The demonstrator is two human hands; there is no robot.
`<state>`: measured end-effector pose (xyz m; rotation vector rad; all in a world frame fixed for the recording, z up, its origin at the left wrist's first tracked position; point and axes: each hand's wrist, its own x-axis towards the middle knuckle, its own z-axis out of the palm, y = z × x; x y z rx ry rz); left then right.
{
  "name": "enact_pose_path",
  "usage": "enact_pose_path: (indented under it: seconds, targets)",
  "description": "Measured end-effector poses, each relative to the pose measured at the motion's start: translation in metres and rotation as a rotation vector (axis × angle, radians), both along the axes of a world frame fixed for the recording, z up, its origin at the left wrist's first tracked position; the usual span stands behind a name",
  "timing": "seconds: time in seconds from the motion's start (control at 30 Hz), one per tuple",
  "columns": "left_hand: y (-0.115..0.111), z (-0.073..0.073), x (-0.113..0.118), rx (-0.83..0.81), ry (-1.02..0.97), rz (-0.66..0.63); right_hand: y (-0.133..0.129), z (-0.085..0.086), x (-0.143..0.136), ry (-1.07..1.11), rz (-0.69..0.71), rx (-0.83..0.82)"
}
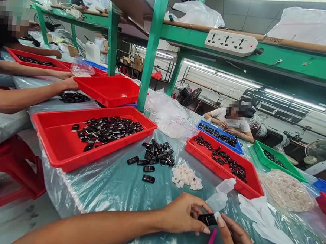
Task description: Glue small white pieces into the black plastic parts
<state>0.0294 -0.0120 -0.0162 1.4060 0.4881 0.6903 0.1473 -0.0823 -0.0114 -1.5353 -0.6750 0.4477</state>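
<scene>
My left hand pinches a small glossy black plastic casing between thumb and fingers. At the casing's right end, my right hand has thumb and fingertip closed on a small white translucent piece, which touches the casing. Below them a pink stick lies on the table. Just behind my hands rests a translucent squeeze bottle. Farther back are a pile of white translucent pieces and a loose group of black casings.
Left stands a red tray of black casings; right, another red tray. A white cloth and a bag of pale pieces lie at right. Green shelf posts rise behind. Co-workers sit left and across.
</scene>
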Motion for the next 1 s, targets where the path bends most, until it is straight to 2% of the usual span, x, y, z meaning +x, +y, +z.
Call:
enact_pose_path:
  seconds: [0.2,0.43,0.57,0.67,0.8,0.87,0.93,1.0]
  targets:
    - [0.0,-0.003,-0.001,-0.006,-0.062,0.002,0.0,-0.003,-0.002,-0.054,0.041,0.055]
    - [0.001,0.007,-0.004,-0.133,-0.105,-0.05,0.005,-0.021,0.008,-0.321,0.167,0.248]
    - [0.002,0.008,-0.003,-0.118,-0.095,-0.025,0.007,-0.02,0.006,-0.282,0.2,0.256]
    - [0.002,0.007,-0.002,-0.152,-0.079,0.0,0.007,-0.011,0.008,-0.246,0.191,0.223]
    - [0.002,0.004,0.0,-0.182,-0.041,0.045,0.009,-0.001,0.028,-0.228,0.071,0.07]
    - [0.001,0.003,-0.001,-0.143,-0.003,0.072,0.013,-0.002,0.044,-0.245,0.109,-0.023]
    - [0.0,0.004,-0.002,-0.088,0.046,0.09,0.018,-0.008,0.058,-0.286,0.219,-0.112]
    - [-0.001,0.005,-0.004,-0.03,0.093,0.102,0.025,-0.016,0.067,-0.376,0.275,-0.141]
